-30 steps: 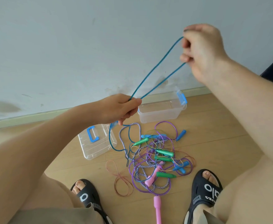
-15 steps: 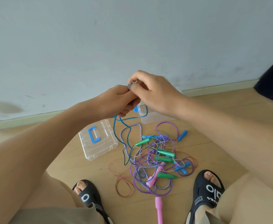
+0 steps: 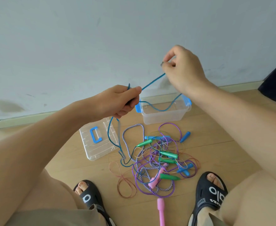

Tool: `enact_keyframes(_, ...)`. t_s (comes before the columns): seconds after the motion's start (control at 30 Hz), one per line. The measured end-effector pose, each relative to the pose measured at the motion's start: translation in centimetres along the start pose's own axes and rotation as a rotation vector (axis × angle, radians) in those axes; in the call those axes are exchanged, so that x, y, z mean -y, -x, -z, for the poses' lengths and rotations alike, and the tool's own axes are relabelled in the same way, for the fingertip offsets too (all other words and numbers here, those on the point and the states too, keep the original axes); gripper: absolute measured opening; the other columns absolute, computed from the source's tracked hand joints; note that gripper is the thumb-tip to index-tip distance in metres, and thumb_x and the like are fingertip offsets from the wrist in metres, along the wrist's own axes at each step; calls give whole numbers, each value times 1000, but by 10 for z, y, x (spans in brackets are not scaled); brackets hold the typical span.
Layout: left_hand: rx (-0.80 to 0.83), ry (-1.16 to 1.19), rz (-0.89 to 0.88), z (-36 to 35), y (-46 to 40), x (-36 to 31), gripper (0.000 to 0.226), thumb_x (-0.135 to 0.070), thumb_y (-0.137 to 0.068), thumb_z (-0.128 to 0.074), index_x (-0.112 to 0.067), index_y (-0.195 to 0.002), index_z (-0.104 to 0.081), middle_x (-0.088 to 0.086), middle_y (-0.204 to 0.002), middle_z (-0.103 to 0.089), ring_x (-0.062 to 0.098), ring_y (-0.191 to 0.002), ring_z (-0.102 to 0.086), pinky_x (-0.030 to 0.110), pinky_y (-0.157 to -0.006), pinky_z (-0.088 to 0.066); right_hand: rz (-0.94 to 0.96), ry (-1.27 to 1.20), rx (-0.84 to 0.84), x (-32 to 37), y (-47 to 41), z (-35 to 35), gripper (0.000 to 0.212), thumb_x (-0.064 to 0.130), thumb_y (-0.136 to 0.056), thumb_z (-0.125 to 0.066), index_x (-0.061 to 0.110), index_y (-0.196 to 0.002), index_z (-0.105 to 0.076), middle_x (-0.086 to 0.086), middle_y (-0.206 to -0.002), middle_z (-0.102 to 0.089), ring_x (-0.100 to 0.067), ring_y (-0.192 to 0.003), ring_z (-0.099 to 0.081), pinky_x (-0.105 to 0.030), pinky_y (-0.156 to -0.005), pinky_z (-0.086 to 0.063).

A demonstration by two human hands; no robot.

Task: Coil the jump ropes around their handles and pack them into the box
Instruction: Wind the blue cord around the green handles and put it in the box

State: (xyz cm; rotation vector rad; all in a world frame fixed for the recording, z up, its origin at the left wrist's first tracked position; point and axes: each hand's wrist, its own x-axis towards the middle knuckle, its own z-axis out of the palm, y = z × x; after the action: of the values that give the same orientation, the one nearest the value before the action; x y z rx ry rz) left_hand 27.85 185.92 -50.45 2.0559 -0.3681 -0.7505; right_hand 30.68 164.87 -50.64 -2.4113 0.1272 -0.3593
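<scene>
**Ropes: limp, light and tangled, best taken at the handles**

Ropes [image 3: 158, 162] lie heaped on the wood floor [image 3: 215, 144] between the two sandalled feet, just in front of the box [image 3: 165, 116]. The heap is judged light and wholly limp: thin purple, brown and striped cords are looped through one another, so any strand pulled alone is likely to drag its neighbours along. The hard green, blue and pink handles are the only stiff parts, and a firm hold is best taken there, with cord wound on from that end.

The box is clear plastic with blue clasps and stands open against the wall; a slack loop of cord hangs across its mouth. Its lid [image 3: 98, 144] lies flat to the left, blue grip upward.

A blue rope [image 3: 152, 84] is lifted clear of the heap. The left hand [image 3: 117, 101] is clenched around it, and a tail hangs from that fist to the floor. The right hand [image 3: 184, 70] is raised higher and pinches the same cord between thumb and fingertips, so a short span is drawn taut between the two hands.
</scene>
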Motion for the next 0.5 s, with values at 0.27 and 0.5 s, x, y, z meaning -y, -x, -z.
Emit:
enact_keyframes(0.27,14,-44,-42,-12,1,-9,43,-34,-105,-36,-16,-67,-43,2,-60,-31,15,-49,-24,21,-44,-22,157,-380,584,37,41,-16,38,47,-104,-32,24,-112,-61,-1,-96,-67,-12,-88,-60,-28,-87,-45)
enact_keyframes(0.5,26,-83,-2,-8,2,-3,48,-40,-106,-37,-14,-66,-40,-2,-56,-24,16,-50,-20,23,-46,-23,312,46,391,12,25,-9,29,44,-100,-47,20,-85,-55,13,-50,-53,-3,-50,-46,-29,-54,-31)
